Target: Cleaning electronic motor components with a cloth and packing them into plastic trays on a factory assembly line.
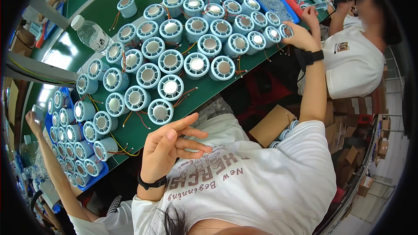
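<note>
My left hand (172,148) hovers over my lap, close to the table's front edge. Its fingers are stretched out and loosely apart, with nothing in them. Far to the right, my right hand (300,36) reaches to the table's edge, its fingers round a light-blue round motor housing (286,31) at the end of a row. Similar housings with silver discs and spoked rims, such as the nearest one (160,112), stand in rows across the green table (130,135). Thin coloured wires (185,96) trail from many of them.
A clear plastic bottle (92,35) stands at the back left. Blue trays hold more housings (82,150) at left and small metal parts (271,1) at the far right. An open cardboard box (272,126) sits below at right. Co-workers' arms (56,169) show at both sides.
</note>
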Action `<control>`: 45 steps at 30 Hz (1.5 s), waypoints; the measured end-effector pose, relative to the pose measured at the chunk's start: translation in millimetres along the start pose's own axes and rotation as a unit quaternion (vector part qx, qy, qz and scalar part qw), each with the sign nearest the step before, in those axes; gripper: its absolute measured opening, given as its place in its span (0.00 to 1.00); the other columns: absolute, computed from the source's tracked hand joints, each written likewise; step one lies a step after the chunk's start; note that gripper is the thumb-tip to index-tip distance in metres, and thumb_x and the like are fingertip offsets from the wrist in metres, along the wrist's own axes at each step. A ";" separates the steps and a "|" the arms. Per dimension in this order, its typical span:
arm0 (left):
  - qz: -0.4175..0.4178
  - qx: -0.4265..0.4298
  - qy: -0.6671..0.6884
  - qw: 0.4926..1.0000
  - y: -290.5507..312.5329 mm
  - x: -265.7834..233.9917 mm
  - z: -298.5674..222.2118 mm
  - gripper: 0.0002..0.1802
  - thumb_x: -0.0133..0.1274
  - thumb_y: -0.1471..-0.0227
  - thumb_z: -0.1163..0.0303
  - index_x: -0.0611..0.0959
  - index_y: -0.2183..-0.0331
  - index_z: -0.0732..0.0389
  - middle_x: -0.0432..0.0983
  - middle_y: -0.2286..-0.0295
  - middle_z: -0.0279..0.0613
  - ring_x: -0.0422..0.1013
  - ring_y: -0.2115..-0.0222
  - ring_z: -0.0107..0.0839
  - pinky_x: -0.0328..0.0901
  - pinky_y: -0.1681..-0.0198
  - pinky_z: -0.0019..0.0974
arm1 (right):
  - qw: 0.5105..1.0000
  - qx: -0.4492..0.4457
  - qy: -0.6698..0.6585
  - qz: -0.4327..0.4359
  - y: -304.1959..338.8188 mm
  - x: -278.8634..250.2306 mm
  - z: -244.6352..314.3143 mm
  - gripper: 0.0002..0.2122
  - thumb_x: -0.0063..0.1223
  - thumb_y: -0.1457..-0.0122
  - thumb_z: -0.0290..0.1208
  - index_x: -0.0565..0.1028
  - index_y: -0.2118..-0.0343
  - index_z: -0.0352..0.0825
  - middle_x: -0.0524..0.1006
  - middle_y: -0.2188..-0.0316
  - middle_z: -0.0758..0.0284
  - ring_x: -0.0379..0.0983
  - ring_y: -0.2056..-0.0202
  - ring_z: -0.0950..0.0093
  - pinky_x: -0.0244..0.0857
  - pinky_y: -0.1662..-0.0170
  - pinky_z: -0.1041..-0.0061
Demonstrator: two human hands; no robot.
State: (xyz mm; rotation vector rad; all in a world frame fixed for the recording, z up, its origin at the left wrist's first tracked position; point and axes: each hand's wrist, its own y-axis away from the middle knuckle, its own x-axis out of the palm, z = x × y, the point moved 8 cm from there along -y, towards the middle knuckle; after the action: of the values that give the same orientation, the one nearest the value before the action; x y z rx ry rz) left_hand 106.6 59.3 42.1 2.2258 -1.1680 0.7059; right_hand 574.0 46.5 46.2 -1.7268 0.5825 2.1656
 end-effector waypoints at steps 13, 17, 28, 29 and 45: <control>-0.024 -0.018 -0.038 0.999 -0.6 -3.5 0.3 0.23 0.38 0.37 0.67 0.67 0.45 0.69 0.74 0.58 0.54 0.75 0.59 0.50 0.74 0.60 0.38 | 0.995 0.064 -0.055 0.050 3.5 19.3 -10.4 0.38 0.58 0.56 0.27 0.58 0.38 0.37 0.74 0.59 0.57 0.71 0.56 0.64 0.63 0.53 0.74; -0.035 -0.003 -0.042 0.999 7.4 -11.0 -6.1 0.22 0.39 0.37 0.68 0.67 0.45 0.68 0.74 0.58 0.53 0.75 0.59 0.48 0.74 0.59 0.38 | 0.950 -0.027 0.254 -0.183 41.1 -45.1 55.9 0.34 0.63 0.54 0.30 0.64 0.41 0.36 0.72 0.54 0.56 0.70 0.53 0.62 0.61 0.50 0.73; -0.168 0.185 -0.168 0.953 35.7 -34.5 -22.6 0.18 0.41 0.39 0.69 0.73 0.51 0.70 0.78 0.67 0.53 0.78 0.69 0.42 0.74 0.69 0.33 | 0.939 -0.221 -0.176 -0.196 54.7 -118.7 265.1 0.16 0.56 0.44 0.33 0.75 0.52 0.37 0.78 0.59 0.65 0.74 0.65 0.74 0.67 0.63 0.74; -0.190 0.179 -0.187 0.947 39.8 -45.9 -21.1 0.17 0.41 0.38 0.69 0.74 0.53 0.70 0.77 0.71 0.50 0.78 0.72 0.39 0.73 0.72 0.31 | 0.935 -0.262 -0.145 -0.192 42.7 -122.7 284.3 0.19 0.57 0.44 0.32 0.73 0.50 0.36 0.78 0.58 0.65 0.75 0.66 0.73 0.69 0.63 0.71; -0.385 0.241 -0.127 0.882 114.1 -98.4 -13.6 0.13 0.43 0.38 0.69 0.77 0.62 0.68 0.74 0.82 0.37 0.71 0.82 0.22 0.63 0.79 0.22 | 0.925 -0.349 0.136 0.055 -244.1 57.9 371.3 0.39 0.69 0.71 0.27 0.69 0.47 0.38 0.74 0.52 0.57 0.71 0.51 0.61 0.64 0.47 0.69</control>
State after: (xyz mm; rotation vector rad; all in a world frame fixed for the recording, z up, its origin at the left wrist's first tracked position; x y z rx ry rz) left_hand -41.2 68.8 11.0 2.9566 -0.1019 0.3848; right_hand 363.1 441.5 31.2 -2.4251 -0.0740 2.4039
